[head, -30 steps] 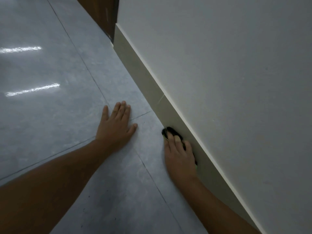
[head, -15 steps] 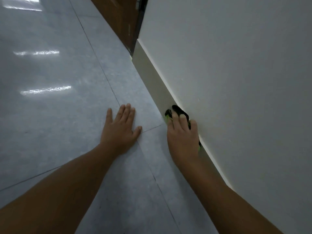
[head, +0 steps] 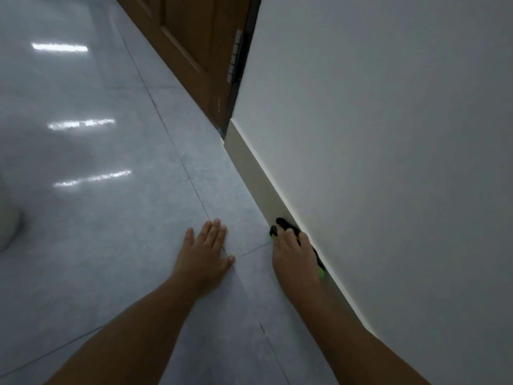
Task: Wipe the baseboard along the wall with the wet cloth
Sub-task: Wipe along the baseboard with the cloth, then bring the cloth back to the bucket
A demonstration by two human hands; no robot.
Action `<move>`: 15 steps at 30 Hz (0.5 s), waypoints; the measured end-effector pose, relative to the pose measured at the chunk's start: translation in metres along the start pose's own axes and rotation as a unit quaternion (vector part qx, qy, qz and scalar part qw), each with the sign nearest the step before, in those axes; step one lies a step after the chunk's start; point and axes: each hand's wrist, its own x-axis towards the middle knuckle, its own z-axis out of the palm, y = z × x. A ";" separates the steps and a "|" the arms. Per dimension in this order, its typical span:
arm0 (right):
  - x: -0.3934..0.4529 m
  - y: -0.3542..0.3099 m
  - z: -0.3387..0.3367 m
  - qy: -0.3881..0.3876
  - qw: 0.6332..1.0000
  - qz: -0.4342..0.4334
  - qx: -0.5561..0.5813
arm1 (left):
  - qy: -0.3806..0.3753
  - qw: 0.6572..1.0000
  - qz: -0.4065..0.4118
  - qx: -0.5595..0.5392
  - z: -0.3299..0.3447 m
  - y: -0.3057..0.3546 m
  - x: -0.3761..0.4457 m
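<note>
Left hand [head: 205, 255] flat on floor [head: 111, 245], palm down, fingers spread, holding nothing. Right hand [head: 295, 257] beside it, fingers curled over dark cloth [head: 283, 225] with green edging, pressed against baseboard [head: 249, 165] where floor meets wall [head: 388, 162]. Farther along, baseboard ending at brown door [head: 191, 45].

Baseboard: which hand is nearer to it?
Right. The right hand presses the cloth against the baseboard; the left hand lies flat on the floor, apart from it.
</note>
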 end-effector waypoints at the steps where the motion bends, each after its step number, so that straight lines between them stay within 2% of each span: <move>1: -0.010 0.004 -0.001 -0.031 0.999 -0.005 0.016 | -0.029 1.000 0.003 0.011 -0.008 -0.001 -0.004; 3: -0.027 0.006 -0.009 -0.084 0.996 -0.016 0.031 | -0.085 0.996 0.004 0.028 -0.030 -0.006 -0.016; 5: -0.033 0.004 -0.026 -0.083 0.994 0.027 0.069 | -0.100 0.994 -0.005 0.041 -0.050 -0.013 -0.025; 9: -0.020 -0.004 -0.060 -0.028 0.976 0.079 0.202 | -0.006 0.997 -0.011 0.077 -0.103 -0.036 -0.037; 15: -0.002 -0.016 -0.143 0.036 0.929 0.033 0.366 | 0.125 0.982 -0.065 0.129 -0.206 -0.079 -0.084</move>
